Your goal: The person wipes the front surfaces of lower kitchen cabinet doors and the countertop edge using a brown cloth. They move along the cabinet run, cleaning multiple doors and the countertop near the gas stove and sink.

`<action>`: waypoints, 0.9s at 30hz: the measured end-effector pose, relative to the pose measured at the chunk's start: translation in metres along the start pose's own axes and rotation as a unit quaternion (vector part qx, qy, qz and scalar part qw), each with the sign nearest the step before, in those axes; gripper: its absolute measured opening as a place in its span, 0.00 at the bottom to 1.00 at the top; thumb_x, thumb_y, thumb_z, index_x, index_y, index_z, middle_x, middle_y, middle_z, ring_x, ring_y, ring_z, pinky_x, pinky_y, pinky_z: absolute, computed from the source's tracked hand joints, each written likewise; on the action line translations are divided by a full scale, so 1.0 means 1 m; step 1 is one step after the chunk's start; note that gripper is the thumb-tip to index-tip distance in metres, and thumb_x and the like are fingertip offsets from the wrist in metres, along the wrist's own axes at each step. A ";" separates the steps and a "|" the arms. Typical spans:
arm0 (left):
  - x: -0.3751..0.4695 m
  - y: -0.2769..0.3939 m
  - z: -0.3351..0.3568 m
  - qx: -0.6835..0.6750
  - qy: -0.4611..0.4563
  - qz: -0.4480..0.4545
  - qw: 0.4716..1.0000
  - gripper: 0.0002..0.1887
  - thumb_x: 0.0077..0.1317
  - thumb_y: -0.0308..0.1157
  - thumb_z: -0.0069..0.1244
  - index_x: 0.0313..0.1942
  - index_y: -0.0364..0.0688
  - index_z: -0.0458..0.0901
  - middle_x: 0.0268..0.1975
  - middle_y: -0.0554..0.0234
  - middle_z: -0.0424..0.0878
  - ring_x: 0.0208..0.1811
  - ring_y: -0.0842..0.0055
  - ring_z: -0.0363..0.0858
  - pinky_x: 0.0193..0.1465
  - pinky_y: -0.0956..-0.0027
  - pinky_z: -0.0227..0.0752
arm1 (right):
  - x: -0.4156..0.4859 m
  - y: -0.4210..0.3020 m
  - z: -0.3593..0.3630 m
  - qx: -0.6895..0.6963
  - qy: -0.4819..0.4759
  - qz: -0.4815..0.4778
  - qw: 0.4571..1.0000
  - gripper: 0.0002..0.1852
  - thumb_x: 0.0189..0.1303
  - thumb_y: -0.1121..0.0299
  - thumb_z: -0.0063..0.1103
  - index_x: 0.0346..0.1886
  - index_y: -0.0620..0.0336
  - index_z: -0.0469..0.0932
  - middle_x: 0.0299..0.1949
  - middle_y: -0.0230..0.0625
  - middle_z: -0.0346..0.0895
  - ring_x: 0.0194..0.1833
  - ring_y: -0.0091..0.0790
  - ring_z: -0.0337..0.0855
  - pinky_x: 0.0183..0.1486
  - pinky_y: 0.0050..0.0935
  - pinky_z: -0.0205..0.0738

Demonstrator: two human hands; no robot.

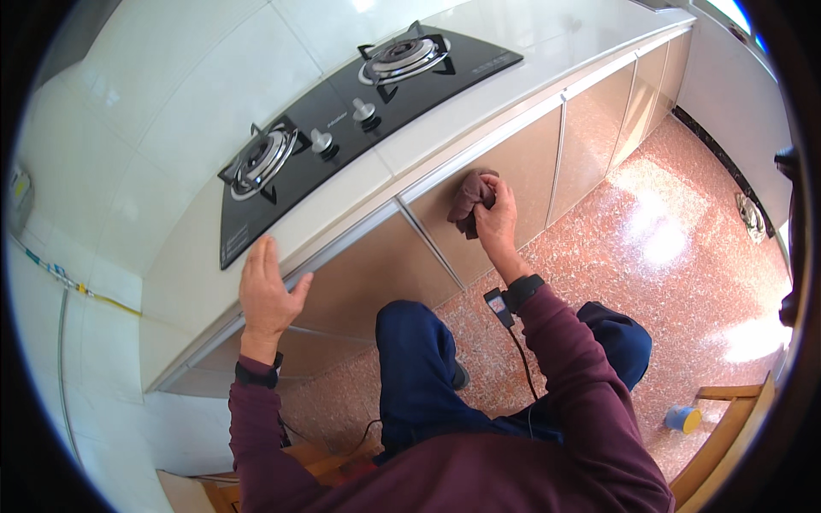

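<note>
My right hand (498,218) grips a bunched dark brown cloth (471,197) against the upper part of a beige cabinet door (523,160). The cloth appears to touch the door, just right of a metal strip between two doors. My left hand (269,295) holds nothing; its fingers point away from me and its thumb is spread. It lies at the front edge of the white countertop (333,221), near the left corner of a black glass gas hob (301,186). Whether its palm rests on the edge, I cannot tell.
The hob has two burners with pan supports and two knobs (364,110). A cable with a small device (498,306) hangs by my right wrist. A blue and yellow can (682,419) lies on the speckled red floor (596,256) near a wooden chair (737,436). A yellow hose (115,303) runs along the left wall.
</note>
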State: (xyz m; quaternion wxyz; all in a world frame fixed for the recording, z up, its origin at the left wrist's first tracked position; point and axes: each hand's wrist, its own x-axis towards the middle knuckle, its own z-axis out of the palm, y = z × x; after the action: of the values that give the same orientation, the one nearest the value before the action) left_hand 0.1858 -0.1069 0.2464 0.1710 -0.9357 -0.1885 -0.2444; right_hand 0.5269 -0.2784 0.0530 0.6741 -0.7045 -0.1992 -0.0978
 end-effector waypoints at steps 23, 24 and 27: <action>0.165 0.079 0.032 -0.105 -0.098 0.240 0.960 0.41 0.57 0.27 0.67 0.72 0.33 0.73 0.74 0.45 0.76 0.70 0.47 0.77 0.72 0.52 0.73 | 0.015 -0.017 0.011 0.074 0.074 -0.081 0.991 0.27 0.51 0.85 0.62 0.56 0.50 0.83 0.53 0.44 0.76 0.53 0.53 0.82 0.52 0.45 0.81; 0.165 0.079 0.032 -0.113 -0.099 0.238 0.960 0.41 0.57 0.25 0.67 0.72 0.33 0.73 0.74 0.44 0.76 0.71 0.46 0.76 0.73 0.51 0.72 | 0.028 -0.010 0.007 0.072 0.104 -0.074 0.989 0.28 0.52 0.86 0.60 0.57 0.51 0.82 0.53 0.46 0.75 0.53 0.54 0.82 0.53 0.45 0.80; 0.166 0.079 0.032 -0.091 -0.091 0.252 0.959 0.41 0.57 0.27 0.69 0.73 0.34 0.73 0.74 0.46 0.75 0.69 0.47 0.77 0.70 0.52 0.75 | 0.080 0.014 -0.009 0.051 0.179 -0.079 0.979 0.29 0.54 0.87 0.55 0.59 0.52 0.81 0.49 0.50 0.76 0.53 0.56 0.81 0.55 0.46 0.79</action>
State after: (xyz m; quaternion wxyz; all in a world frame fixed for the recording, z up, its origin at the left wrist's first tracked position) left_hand 0.3670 -0.1181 0.2883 0.1238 -0.9827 0.0620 -0.1232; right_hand 0.6064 -0.2753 0.0731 0.7241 -0.6223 -0.1349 -0.2648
